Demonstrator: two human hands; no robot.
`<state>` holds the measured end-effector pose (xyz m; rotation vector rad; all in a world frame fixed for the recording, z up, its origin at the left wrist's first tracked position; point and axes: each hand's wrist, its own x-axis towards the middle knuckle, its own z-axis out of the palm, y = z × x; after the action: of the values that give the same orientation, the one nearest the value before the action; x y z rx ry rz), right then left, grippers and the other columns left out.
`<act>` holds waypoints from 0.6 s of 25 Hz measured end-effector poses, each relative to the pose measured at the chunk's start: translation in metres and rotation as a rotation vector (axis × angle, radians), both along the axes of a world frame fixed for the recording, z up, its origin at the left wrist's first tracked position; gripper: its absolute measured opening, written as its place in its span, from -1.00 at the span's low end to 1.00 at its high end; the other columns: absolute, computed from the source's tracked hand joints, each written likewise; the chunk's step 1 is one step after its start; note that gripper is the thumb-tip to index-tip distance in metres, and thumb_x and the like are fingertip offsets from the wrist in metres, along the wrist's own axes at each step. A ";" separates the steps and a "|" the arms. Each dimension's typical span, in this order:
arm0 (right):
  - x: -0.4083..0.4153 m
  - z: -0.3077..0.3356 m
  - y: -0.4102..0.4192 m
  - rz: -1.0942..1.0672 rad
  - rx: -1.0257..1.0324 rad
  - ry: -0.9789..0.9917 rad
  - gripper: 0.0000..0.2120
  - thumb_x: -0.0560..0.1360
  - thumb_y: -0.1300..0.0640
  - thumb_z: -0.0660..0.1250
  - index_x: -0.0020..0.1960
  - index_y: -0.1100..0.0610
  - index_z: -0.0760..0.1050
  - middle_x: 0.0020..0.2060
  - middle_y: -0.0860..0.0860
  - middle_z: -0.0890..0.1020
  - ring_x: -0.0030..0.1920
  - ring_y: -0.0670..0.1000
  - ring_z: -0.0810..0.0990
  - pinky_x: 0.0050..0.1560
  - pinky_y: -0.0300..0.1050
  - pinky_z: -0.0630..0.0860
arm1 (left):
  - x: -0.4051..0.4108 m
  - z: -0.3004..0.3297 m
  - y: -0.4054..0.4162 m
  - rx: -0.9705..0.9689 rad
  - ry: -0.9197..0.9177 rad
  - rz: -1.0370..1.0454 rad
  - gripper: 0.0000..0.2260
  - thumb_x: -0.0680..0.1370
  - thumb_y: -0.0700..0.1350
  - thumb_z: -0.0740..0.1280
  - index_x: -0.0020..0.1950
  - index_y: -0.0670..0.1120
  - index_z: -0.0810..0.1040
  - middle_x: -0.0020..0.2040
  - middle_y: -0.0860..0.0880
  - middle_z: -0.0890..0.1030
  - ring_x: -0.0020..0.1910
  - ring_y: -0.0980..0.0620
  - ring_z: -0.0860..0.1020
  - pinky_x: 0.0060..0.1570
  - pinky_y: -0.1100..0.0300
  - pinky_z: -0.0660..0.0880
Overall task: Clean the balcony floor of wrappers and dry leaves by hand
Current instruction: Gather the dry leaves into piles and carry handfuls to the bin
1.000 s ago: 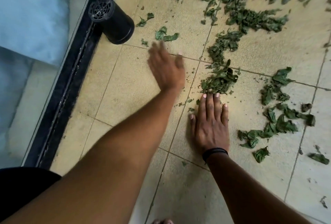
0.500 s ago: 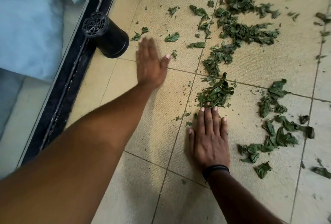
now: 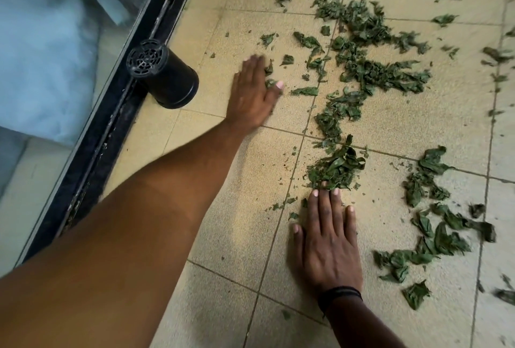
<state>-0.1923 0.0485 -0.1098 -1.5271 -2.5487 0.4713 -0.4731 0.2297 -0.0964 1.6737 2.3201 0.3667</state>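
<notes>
Hands, two, flat [image 3: 252, 91] [image 3: 328, 239] among leaves [image 3: 337, 166]

Dry green leaves [image 3: 362, 74] strewn across beige floor tiles, small heap [image 3: 335, 168] near centre

The left hand [image 3: 252, 92] has moved away from the body, flat over the floor [image 3: 228, 208], and now reaches the small leaves [image 3: 269, 69] near the black pot [image 3: 164, 77]. A second ago it was lower down, closer to the right hand. Its fingertips now touch those loose bits.
</notes>
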 end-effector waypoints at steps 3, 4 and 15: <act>0.000 -0.002 0.001 0.009 0.000 -0.015 -0.36 0.63 -0.10 0.03 0.61 0.24 0.14 0.59 0.18 0.19 0.63 0.15 0.02 0.57 0.17 -0.03 | -0.027 0.002 0.021 0.026 -0.115 0.490 -0.21 0.65 0.24 0.15 0.65 -0.14 -0.17 0.66 -0.19 -0.12 0.63 -0.20 -0.09 0.59 -0.11 -0.06; 0.000 -0.001 0.001 0.012 -0.003 -0.023 -0.36 0.64 -0.10 0.03 0.61 0.23 0.13 0.59 0.18 0.18 0.63 0.14 0.01 0.57 0.17 -0.03 | -0.043 0.007 0.029 -0.018 -0.166 0.594 -0.20 0.65 0.23 0.16 0.65 -0.16 -0.17 0.65 -0.20 -0.13 0.63 -0.21 -0.10 0.59 -0.11 -0.05; 0.001 -0.002 0.000 0.007 0.013 -0.034 -0.34 0.64 -0.10 0.08 0.63 0.21 0.07 0.61 0.16 0.14 0.63 0.12 -0.04 0.57 0.15 -0.06 | 0.017 0.039 -0.027 -0.343 -0.148 -0.292 -0.09 0.54 0.43 0.10 0.65 -0.02 -0.26 0.63 -0.07 -0.30 0.60 -0.10 -0.27 0.57 -0.17 -0.16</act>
<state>-0.1917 0.0490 -0.1122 -1.5350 -2.5778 0.4323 -0.4565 0.2028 -0.0579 1.7100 1.8701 0.0281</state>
